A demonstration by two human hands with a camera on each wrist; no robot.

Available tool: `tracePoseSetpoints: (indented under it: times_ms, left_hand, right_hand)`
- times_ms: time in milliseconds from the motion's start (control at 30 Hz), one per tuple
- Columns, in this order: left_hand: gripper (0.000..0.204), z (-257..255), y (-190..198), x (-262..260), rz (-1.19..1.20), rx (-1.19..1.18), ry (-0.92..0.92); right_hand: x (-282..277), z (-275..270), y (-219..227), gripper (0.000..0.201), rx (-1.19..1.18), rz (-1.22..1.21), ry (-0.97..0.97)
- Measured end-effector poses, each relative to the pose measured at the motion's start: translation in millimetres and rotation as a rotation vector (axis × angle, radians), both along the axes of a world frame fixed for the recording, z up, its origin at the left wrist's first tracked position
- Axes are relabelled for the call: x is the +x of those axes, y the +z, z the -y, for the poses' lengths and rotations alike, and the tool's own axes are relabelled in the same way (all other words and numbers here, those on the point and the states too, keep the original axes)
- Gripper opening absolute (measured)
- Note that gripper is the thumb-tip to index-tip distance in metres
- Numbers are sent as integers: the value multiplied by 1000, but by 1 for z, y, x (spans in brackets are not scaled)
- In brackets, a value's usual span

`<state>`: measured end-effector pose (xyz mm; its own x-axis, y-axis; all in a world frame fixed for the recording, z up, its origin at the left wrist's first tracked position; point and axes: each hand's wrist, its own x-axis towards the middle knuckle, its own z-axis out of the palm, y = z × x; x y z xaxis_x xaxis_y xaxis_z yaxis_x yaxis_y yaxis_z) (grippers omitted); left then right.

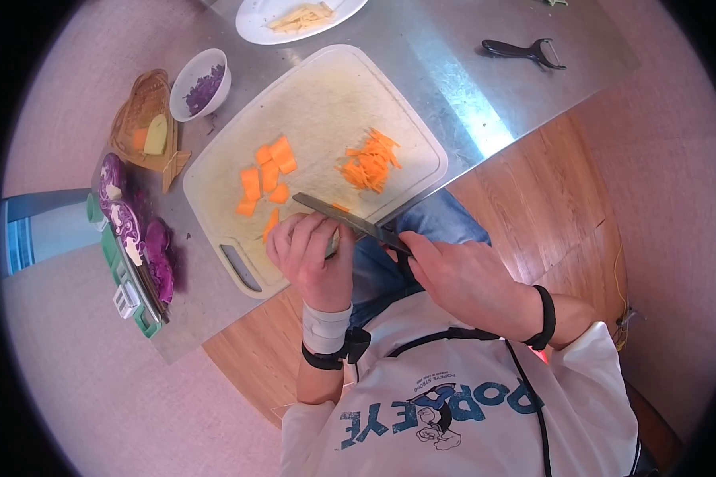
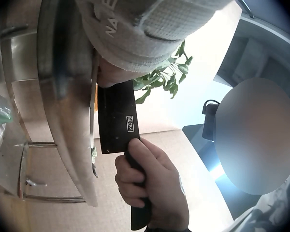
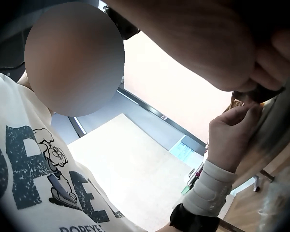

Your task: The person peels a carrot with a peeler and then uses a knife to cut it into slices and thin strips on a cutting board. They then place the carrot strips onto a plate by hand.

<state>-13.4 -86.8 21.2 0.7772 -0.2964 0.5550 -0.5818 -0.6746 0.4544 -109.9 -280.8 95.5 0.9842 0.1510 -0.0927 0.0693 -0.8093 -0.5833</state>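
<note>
On the white cutting board (image 1: 318, 87), the left hand (image 1: 314, 258) curls its fingers down beside the blade, over a carrot piece (image 1: 271, 223) mostly hidden beneath them. A small pale-green patch shows by its thumb. The right hand (image 1: 473, 282) grips the black handle of a broad knife (image 1: 350, 220), whose blade lies across the board's near edge. The left wrist view shows the dark blade (image 2: 118, 118) beside the left hand, and the right hand (image 2: 154, 183) around the handle. Orange carrot slices (image 1: 270, 168) lie left of the blade, thin carrot strips (image 1: 370, 163) beyond it.
A bowl of shredded purple cabbage (image 1: 204, 86), a wicker basket (image 1: 139, 103) with a yellowish piece, and purple cabbage pieces (image 1: 126, 222) by a green-edged tool (image 1: 119, 262) stand left. A plate with pale strips (image 1: 298, 33) is at the back, a black peeler (image 1: 521, 52) at right.
</note>
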Motion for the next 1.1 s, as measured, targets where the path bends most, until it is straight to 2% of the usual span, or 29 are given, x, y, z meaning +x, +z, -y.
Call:
tracePoseSetpoints:
  times_ms: [133, 200, 333, 400, 733, 800, 833, 900, 1100]
  left_hand:
    - [27, -1, -1, 0, -10, -6, -3]
    - [27, -1, -2, 0, -13, -9, -4]
    - [28, -1, -3, 0, -10, -8, -2]
    - [28, -2, -3, 0, -14, -11, 0]
    - [24, 0, 0, 3, 9, -31, -24]
    - [23, 1, 0, 2, 16, -34, -24]
    - [23, 1, 0, 2, 15, -31, -18]
    - [23, 1, 0, 2, 17, -30, -13]
    - [23, 0, -1, 1, 25, -31, -14]
  right_hand:
    - [3, -1, 4, 19, -5, -47, 1]
    - [6, -1, 6, 26, -47, -251, 10]
    - [10, -5, 8, 22, -103, -257, 31]
    - [14, -9, 6, 12, -81, -94, 13]
    - [26, -11, -4, 13, -113, -37, 39]
    - [25, -7, -7, 28, 14, -100, -14]
    - [25, -8, -6, 28, 14, -99, -12]
    - [24, -8, -4, 15, 20, -5, -88]
    - [14, -4, 0, 19, 56, 29, -60]
